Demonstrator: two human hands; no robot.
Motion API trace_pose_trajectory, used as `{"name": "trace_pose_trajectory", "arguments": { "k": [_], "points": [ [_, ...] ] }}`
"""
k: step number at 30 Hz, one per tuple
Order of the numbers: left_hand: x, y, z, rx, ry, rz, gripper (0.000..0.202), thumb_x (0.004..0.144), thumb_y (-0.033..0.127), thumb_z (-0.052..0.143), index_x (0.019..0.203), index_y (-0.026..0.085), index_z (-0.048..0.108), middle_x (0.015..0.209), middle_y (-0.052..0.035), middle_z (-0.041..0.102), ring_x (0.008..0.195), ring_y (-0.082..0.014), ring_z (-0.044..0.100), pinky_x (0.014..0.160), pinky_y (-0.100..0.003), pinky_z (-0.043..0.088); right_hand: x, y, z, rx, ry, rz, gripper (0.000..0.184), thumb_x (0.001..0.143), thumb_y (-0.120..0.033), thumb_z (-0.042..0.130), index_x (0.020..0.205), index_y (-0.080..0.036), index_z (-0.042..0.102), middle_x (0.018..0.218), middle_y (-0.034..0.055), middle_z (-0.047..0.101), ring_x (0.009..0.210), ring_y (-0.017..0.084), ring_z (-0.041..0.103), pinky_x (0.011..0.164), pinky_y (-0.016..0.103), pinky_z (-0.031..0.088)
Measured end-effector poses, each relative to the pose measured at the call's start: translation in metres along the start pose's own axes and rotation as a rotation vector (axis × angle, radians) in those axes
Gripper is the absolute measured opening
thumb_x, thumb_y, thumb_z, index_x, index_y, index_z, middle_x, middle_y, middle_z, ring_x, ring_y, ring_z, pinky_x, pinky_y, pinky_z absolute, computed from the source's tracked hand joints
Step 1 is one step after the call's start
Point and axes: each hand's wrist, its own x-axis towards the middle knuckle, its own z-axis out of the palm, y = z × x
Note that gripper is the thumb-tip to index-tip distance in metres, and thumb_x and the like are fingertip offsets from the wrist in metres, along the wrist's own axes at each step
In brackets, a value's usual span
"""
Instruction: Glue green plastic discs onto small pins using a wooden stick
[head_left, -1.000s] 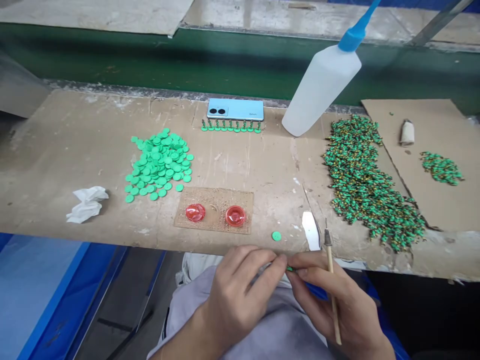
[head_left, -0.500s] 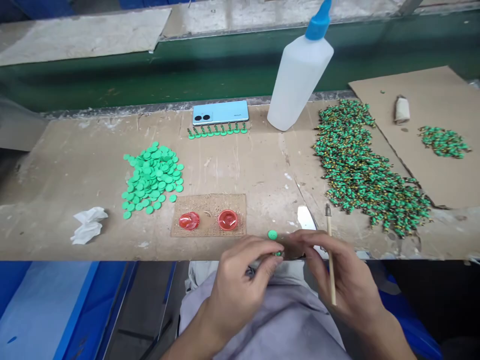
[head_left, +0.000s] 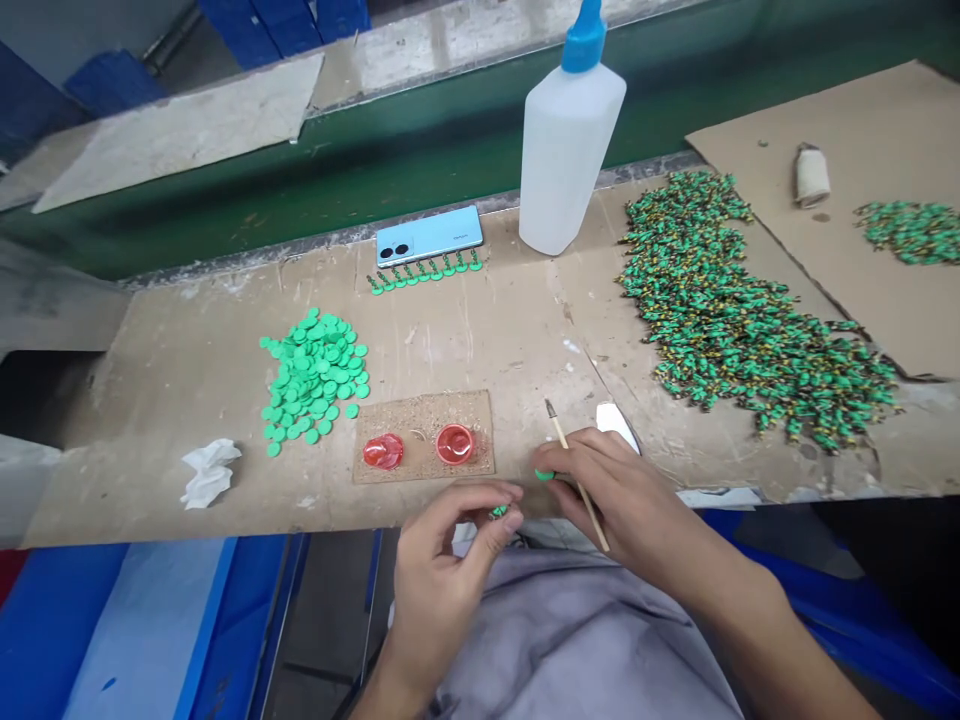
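Pinching sm. green piece [head_left: 498, 511] in near-closed L hand [head_left: 444, 553]; R hand [head_left: 616, 487], half-curled, holds tool [head_left: 590, 510] + touches green disc [head_left: 544, 475], best gripped by rim, tip clear.

The left hand [head_left: 446, 560] and right hand [head_left: 619, 495] are bare, with slender fingers, and the wrists are bare too. The left forearm [head_left: 397, 670] and the longer visible right forearm [head_left: 750, 595] are uncovered as far as the picture's edge. Across the lap lies a loose garment [head_left: 585, 630] of plain, matte grey with a faint lilac cast, its soft cloth creased into shallow folds that darken in the shadows. Its cut is unclear.
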Motion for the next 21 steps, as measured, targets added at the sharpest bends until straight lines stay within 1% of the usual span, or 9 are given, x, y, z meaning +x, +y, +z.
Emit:
{"name": "trace_pose_trajectory", "arguments": {
  "k": [2, 4, 7, 10, 11, 13, 15, 18, 21],
  "points": [
    [0.001, 0.001, 0.001, -0.011, 0.010, -0.023, 0.004, 0.091, 0.021, 0.080, 0.093, 0.021, 0.077, 0.087, -0.0024, 0.081, 0.078, -0.0158, 0.078, 0.069, -0.021, 0.064, 0.001, 0.003, -0.006, 0.046, -0.089, -0.019, 0.019, 0.104, -0.011, 0.052, 0.115, -0.024, 0.059, 0.101, 0.0046, 0.070, 0.093, 0.023, 0.064, 0.077, 0.037, 0.049],
    [0.002, 0.001, 0.003, -0.043, 0.001, -0.053, 0.008, 0.090, 0.023, 0.081, 0.097, 0.020, 0.077, 0.083, -0.0021, 0.080, 0.072, -0.0147, 0.076, 0.067, -0.021, 0.064, 0.000, 0.006, -0.012, 0.103, -0.116, -0.020, 0.023, 0.104, -0.012, 0.050, 0.121, -0.025, 0.058, 0.106, 0.0053, 0.071, 0.098, 0.023, 0.065, 0.082, 0.038, 0.051],
    [0.002, 0.001, 0.007, -0.129, -0.023, -0.085, 0.016, 0.088, 0.023, 0.084, 0.103, 0.021, 0.079, 0.084, -0.0020, 0.082, 0.071, -0.0143, 0.077, 0.068, -0.020, 0.065, -0.009, 0.009, -0.020, 0.221, -0.044, 0.043, 0.042, 0.102, -0.010, 0.049, 0.140, -0.028, 0.053, 0.126, 0.0080, 0.070, 0.113, 0.024, 0.068, 0.093, 0.040, 0.057],
    [0.002, 0.000, 0.008, -0.210, -0.076, -0.151, 0.013, 0.088, 0.020, 0.083, 0.101, 0.024, 0.083, 0.080, -0.0005, 0.082, 0.064, -0.0126, 0.075, 0.061, -0.017, 0.062, -0.022, 0.009, -0.028, 0.266, 0.048, 0.095, 0.068, 0.097, -0.007, 0.047, 0.160, -0.029, 0.037, 0.146, 0.0096, 0.063, 0.128, 0.025, 0.065, 0.105, 0.042, 0.057],
    [0.002, -0.001, 0.008, -0.220, -0.085, -0.169, 0.011, 0.090, 0.021, 0.081, 0.101, 0.024, 0.083, 0.079, -0.0005, 0.082, 0.061, -0.0121, 0.074, 0.058, -0.017, 0.061, -0.027, 0.008, -0.030, 0.266, 0.060, 0.098, 0.072, 0.097, -0.008, 0.046, 0.165, -0.028, 0.032, 0.151, 0.0098, 0.060, 0.131, 0.025, 0.064, 0.108, 0.042, 0.056],
    [0.003, -0.002, 0.008, -0.189, -0.078, -0.161, 0.010, 0.094, 0.022, 0.078, 0.102, 0.023, 0.084, 0.082, -0.0017, 0.082, 0.061, -0.0121, 0.073, 0.058, -0.019, 0.061, -0.035, 0.006, -0.034, 0.273, 0.078, 0.097, 0.072, 0.100, -0.013, 0.044, 0.169, -0.026, 0.027, 0.156, 0.0107, 0.057, 0.135, 0.027, 0.063, 0.110, 0.042, 0.055],
    [0.005, -0.003, 0.009, -0.100, -0.056, -0.097, 0.011, 0.095, 0.021, 0.076, 0.101, 0.024, 0.084, 0.090, -0.0026, 0.082, 0.073, -0.0137, 0.075, 0.065, -0.020, 0.063, -0.040, 0.005, -0.035, 0.291, 0.139, 0.113, 0.065, 0.104, -0.018, 0.043, 0.168, -0.026, 0.032, 0.151, 0.0103, 0.062, 0.131, 0.026, 0.065, 0.106, 0.040, 0.058],
    [0.006, -0.005, 0.013, 0.039, -0.019, 0.016, 0.013, 0.095, 0.017, 0.076, 0.103, 0.026, 0.082, 0.099, -0.0020, 0.080, 0.089, -0.0150, 0.076, 0.076, -0.021, 0.063, -0.039, 0.006, -0.030, 0.303, 0.270, 0.158, 0.055, 0.107, -0.018, 0.046, 0.160, -0.032, 0.045, 0.131, 0.0069, 0.074, 0.118, 0.022, 0.071, 0.099, 0.036, 0.061],
    [0.005, -0.006, 0.020, 0.104, 0.022, 0.029, 0.014, 0.094, 0.016, 0.076, 0.107, 0.023, 0.077, 0.094, -0.0008, 0.079, 0.080, -0.0130, 0.074, 0.072, -0.020, 0.062, -0.031, 0.010, -0.020, 0.330, 0.311, 0.175, 0.047, 0.107, -0.014, 0.050, 0.150, -0.032, 0.054, 0.113, 0.0039, 0.076, 0.102, 0.018, 0.073, 0.087, 0.030, 0.061]
  ]
}}
